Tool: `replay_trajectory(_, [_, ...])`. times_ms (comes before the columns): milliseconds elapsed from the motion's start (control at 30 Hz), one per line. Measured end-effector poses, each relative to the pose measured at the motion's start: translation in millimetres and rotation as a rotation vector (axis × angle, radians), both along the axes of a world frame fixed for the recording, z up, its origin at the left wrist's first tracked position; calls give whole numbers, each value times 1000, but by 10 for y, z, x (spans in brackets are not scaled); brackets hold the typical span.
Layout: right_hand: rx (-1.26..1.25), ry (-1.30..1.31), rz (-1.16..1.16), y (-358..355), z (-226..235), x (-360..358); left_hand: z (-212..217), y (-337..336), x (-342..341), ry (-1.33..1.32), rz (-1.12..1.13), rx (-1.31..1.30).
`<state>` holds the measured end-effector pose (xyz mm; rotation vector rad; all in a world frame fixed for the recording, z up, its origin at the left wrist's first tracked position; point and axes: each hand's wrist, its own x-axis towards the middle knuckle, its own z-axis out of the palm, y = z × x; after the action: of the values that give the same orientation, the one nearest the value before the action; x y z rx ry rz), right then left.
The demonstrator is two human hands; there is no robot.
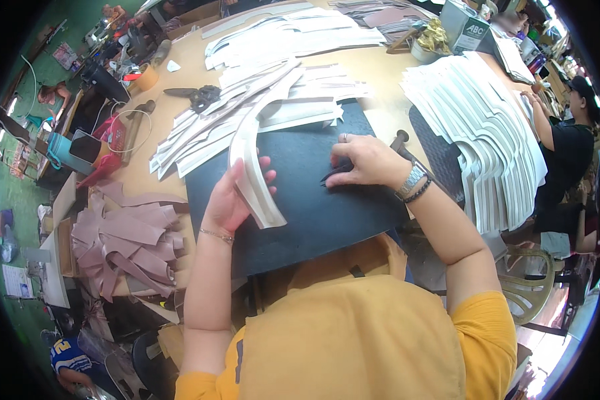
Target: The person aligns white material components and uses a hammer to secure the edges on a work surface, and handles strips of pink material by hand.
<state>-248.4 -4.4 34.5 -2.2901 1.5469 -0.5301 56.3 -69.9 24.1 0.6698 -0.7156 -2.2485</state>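
My left hand (225, 199) holds a long curved white strip (248, 150) with a pale brownish edge; it looks like leather with a backing. The strip's near end hangs over the black work mat (300, 230), and its far end overlaps a loose pile of similar white strips (290, 113). Over the mat's right side, my right hand (370, 160) is closed on a small dark pointed tool (333, 175). Fingers cover most of that tool, so its kind cannot be made out. A gap separates the two hands.
A hammer (400, 141) lies beyond my right wrist. Stacked wavy white pieces (497, 143) fill the right side, near a co-worker in black (570, 147). Brownish-pink cut pieces (123, 240) heap at left. Black scissors (197, 97) and an orange tape roll (146, 79) lie farther off.
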Motion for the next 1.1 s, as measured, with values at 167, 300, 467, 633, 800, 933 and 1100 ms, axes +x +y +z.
replay_trajectory(167, [69, 63, 73, -86, 22, 16, 184, -171, -158, -243, 45, -285])
replay_trajectory(300, [132, 7, 105, -225, 128, 36, 527, -384, -407, -345, 67, -403])
replay_trajectory(467, [-65, 47, 109, -412, -26, 103, 1100, -640, -704, -282, 107, -642])
replay_trajectory(633, [-317, 109, -32, -541, -200, 51, 1366, -665, -800, -69, 235, -825])
replay_trajectory(800, [-345, 181, -96, -620, -287, -96, 1115, -254, -682, -115, 304, -836])
replay_trajectory(933, [-181, 140, -152, -561, -276, -77, 671, -35, -563, -186, 287, -795])
replay_trajectory(1100, [-163, 215, -268, -332, -383, -243, 348, 43, -320, -179, 382, -647])
